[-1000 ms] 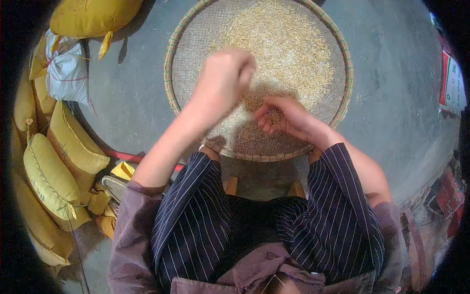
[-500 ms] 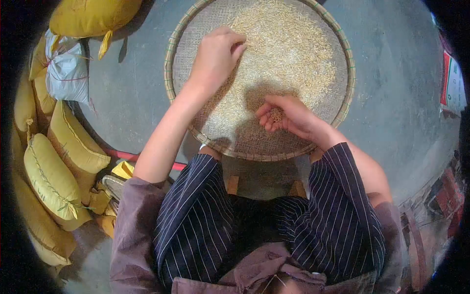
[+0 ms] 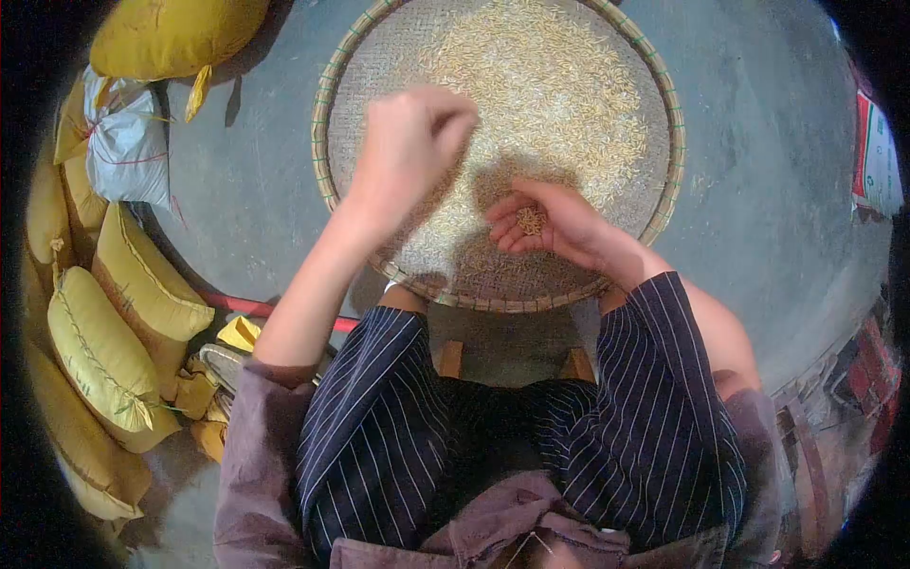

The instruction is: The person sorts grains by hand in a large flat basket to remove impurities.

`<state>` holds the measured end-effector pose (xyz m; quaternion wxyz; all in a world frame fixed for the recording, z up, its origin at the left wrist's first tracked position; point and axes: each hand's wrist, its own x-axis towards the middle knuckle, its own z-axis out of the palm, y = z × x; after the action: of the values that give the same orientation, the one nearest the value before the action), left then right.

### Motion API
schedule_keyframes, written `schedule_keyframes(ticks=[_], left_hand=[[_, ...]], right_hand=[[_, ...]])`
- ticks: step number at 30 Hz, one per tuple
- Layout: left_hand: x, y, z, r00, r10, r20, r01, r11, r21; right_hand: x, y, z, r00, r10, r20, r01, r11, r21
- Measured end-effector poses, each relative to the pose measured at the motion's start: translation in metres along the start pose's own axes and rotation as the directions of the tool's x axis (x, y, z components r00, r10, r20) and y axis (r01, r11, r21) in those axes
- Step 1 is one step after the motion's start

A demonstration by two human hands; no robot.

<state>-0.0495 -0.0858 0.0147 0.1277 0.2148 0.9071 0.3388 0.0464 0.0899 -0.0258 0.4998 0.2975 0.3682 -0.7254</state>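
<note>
A round woven winnowing tray lies in front of my knees, with unhusked rice grains spread over it. Above the tray's left part is my left hand, slightly blurred. Its thumb and fingers are pinched together, and whatever is between them is hidden. Palm up over the near right part of the tray, my right hand is cupped with curled fingers. A small heap of brownish grains rests in it.
Several stuffed yellow sacks and a white tied bag stand along the left. Another yellow sack is at the upper left. A red bar runs behind my left forearm. A printed bag is at the far right.
My left hand has lifted off the grains and come back toward me, still pinched. My right hand stays nearly in place, its fingers slightly less curled around the small heap.
</note>
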Motion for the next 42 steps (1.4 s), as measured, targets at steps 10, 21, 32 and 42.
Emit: schedule_keyframes(ticks=[10,21,32,42], left_hand=[[-0.05,0.034,0.027,0.929,0.068,0.363,0.154,0.822,-0.549],[0.008,-0.023,0.004,0.997,-0.062,-0.04,0.064,0.998,0.028],[0.014,-0.041,0.013,0.983,0.182,-0.014,-0.178,0.97,0.163],[0.016,-0.041,0.016,0.998,0.044,0.039,-0.045,0.999,0.031]], right_hand=[[0.011,0.017,-0.004,1.0,0.013,0.025,-0.012,0.998,-0.064],[0.006,0.005,-0.006,0.995,0.097,0.034,-0.094,0.991,-0.095],[0.005,0.004,-0.005,0.996,0.092,0.018,-0.089,0.991,-0.101],[0.007,0.007,-0.008,0.997,0.067,0.036,-0.063,0.991,-0.118]])
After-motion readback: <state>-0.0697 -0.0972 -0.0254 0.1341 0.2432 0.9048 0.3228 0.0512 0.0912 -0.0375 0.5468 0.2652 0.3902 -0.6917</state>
